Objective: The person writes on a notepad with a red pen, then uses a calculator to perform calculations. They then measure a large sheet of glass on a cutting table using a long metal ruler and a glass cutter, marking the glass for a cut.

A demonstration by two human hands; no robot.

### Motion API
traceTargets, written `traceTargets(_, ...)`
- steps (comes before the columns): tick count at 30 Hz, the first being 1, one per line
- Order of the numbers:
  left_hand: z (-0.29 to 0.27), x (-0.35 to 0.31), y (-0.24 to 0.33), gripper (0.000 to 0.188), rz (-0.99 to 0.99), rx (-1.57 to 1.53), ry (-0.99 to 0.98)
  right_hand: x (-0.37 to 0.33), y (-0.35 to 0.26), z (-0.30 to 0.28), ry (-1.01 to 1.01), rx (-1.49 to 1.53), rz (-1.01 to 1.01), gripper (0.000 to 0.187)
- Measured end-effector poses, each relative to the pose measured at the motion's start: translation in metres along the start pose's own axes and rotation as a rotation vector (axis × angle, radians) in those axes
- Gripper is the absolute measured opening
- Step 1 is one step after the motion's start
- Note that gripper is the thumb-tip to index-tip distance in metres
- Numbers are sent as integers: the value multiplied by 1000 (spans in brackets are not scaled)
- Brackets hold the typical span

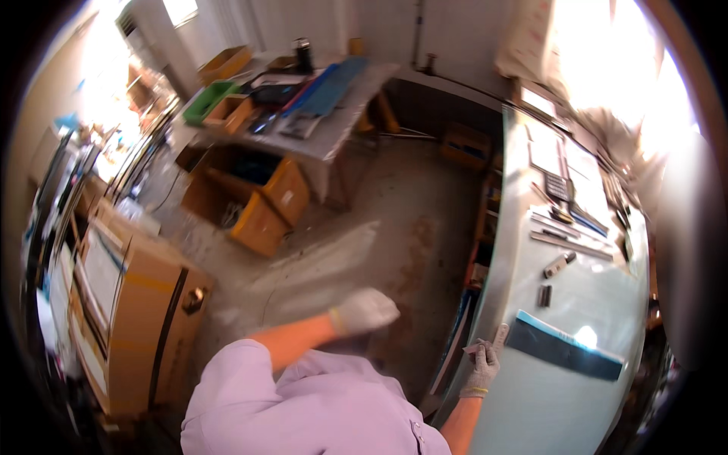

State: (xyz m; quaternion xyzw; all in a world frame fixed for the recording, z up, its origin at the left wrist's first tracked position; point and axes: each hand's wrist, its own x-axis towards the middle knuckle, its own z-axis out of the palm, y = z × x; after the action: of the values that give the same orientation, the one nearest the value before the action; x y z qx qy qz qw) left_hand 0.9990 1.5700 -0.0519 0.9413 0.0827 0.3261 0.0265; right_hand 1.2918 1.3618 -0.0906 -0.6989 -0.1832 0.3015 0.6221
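My left hand (365, 312), in a pale work glove, hangs over the floor in front of my body. Motion smears its fingers, and I see no object in it. On the right, my right hand (481, 371), gloved too, is closed on a small flat tool with a rounded, light-coloured end (501, 336), held at the table's near-left edge. Its exact kind is unclear. Just right of it, a dark flat strip with a light blue edge (565, 347) lies on the glass-like tabletop (531, 402). Beyond the strip are a short dark block (544, 296) and a small grey metal piece (560, 265).
Metal bars (572, 244), a calculator (559, 188) and papers lie farther up the table. Cardboard cartons (155, 318) stand at left. Open brown boxes (265, 224) sit on the floor before a cluttered worktable (318, 144). Shelving (479, 258) runs under the right table's edge.
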Motion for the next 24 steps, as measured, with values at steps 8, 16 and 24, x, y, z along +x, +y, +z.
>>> traceTargets(8, -87, -188, -52, 29, -1085, 630, -355, -60, -23, 67, -112, 10, -88, 21)
traceTargets(16, 16, -14, 103, 35, -556, -1088, -434, -176, -28, 58, 229, -105, -136, 4)
traceTargets(24, 29, -16, 277, 14, -35, -1167, -745, -353, -4, -25, 788, -98, -60, 8)
